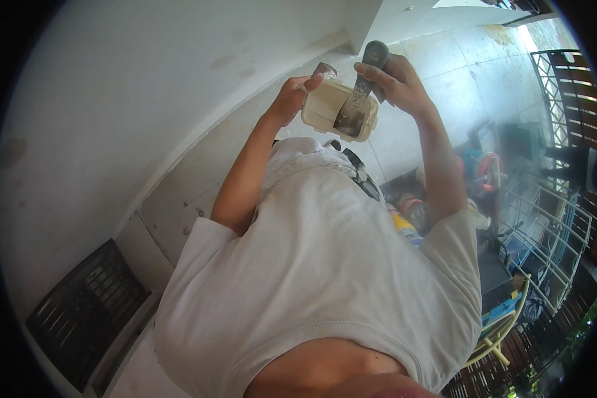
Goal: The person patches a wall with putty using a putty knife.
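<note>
The left hand (288,99) has its fingers grasping the left end of a cream plastic tub (322,111), and a brown, rounded piece (325,68), whose kind I cannot tell, is just beside its thumb. The right hand's (402,83) fingers are grasping a putty knife (376,53) by its dark handle, which stands out above them, while the blade (350,121), smeared with whitish material, reaches below and left of these fingers, over the tub's inside.

left hand (286,103): fingers mostly hidden | slatted gate (577,77): cut off | dark box (521,140): blurred
</note>
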The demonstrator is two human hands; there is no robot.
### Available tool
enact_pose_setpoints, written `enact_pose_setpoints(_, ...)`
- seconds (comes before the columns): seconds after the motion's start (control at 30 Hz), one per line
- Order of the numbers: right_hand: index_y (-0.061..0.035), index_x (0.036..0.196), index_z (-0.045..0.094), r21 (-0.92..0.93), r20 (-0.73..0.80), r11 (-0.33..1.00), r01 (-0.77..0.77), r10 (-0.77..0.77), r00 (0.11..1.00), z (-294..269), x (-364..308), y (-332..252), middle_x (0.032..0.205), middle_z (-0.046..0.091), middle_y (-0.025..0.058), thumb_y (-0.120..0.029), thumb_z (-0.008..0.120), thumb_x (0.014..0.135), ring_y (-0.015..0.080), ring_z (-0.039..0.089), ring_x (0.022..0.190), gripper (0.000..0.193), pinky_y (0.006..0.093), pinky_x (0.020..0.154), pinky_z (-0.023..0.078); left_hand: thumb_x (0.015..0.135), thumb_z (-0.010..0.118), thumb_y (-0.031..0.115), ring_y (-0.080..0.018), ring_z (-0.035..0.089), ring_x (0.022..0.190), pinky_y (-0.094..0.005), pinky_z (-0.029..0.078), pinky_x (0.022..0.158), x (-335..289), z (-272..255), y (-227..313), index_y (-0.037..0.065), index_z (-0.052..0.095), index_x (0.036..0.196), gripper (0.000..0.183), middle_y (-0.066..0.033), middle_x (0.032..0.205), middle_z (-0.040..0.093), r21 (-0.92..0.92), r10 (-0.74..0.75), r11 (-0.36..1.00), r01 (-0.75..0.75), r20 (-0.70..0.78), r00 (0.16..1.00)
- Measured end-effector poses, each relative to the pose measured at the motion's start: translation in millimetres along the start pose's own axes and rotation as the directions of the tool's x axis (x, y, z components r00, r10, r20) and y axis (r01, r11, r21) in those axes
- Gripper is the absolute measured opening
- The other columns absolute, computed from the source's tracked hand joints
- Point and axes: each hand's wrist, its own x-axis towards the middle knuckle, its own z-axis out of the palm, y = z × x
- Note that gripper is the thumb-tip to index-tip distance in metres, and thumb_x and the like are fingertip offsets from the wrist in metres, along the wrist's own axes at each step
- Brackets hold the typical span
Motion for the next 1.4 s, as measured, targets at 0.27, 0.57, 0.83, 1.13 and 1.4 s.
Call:
enact_pose_setpoints(0.27,-0.0067,0.067,0.061,0.023,0.048,0.998,-0.055,0.053,0.997,25,21,9,0.048,0.048,-0.0001,-0.036,0.063,0.089,0.0085,0.042,0.039,0.037,0.0252,0.038,0.031,0.098,0.054,0.037,-0.0194,0.065,0.096,-0.0327,0.052,0.084,-12,-11,-9,-0.006,0.058,0.116,0.047,-0.014,0.108,0.065,-0.061,-0.111,0.992,0.11,-0.018,0.994)
enact_pose_setpoints(0.57,-0.0067,0.068,0.059,0.21,-0.011,0.968,-0.136,0.142,0.99,45,32,27,0.046,0.043,-0.0011,-0.037,0.064,0.088,0.008,0.038,0.038,0.036,0.026,0.039,0.027,0.095,0.053,0.051,-0.0197,0.063,0.095,-0.0326,0.047,0.086,-18,-17,-12,-0.006,0.063,0.112,0.06,-0.0142,0.103,0.066,0.009,-0.046,0.999,0.046,-0.053,0.998)
enact_pose_setpoints(0.83,-0.0034,0.073,0.058,0.428,0.04,0.881,-0.204,0.207,0.978,56,40,32,0.049,0.043,-0.0026,-0.025,0.064,0.09,0.0064,0.032,0.036,0.029,0.0261,0.036,0.021,0.095,0.052,0.051,-0.02,0.063,0.09,-0.0326,0.047,0.084,-10,-21,-13,-0.007,0.064,0.109,0.061,-0.0149,0.099,0.067,0.016,-0.141,0.99,0.141,-0.011,0.99)
enact_pose_setpoints(1.13,-0.0038,0.078,0.057,0.612,0.026,0.749,-0.253,0.3,0.953,68,48,56,0.052,0.045,-0.0017,-0.021,0.063,0.091,0.0057,0.031,0.036,0.022,0.0261,0.036,0.019,0.095,0.053,0.049,-0.0179,0.063,0.083,-0.0304,0.047,0.078,-10,-25,-11,-0.009,0.067,0.1,0.059,-0.0141,0.092,0.067,0.002,-0.167,0.986,0.167,0.001,0.986)
enact_pose_setpoints(1.4,-0.0073,0.076,0.053,0.669,0.043,0.678,-0.303,0.372,0.927,89,60,61,0.054,0.043,-0.0034,-0.02,0.063,0.091,0.006,0.031,0.037,0.022,0.026,0.036,0.019,0.096,0.053,0.044,-0.0152,0.061,0.075,-0.0293,0.047,0.072,-6,-49,-20,-0.007,0.069,0.093,0.054,-0.011,0.084,0.067,0.036,-0.216,0.976,0.215,0.013,0.976)
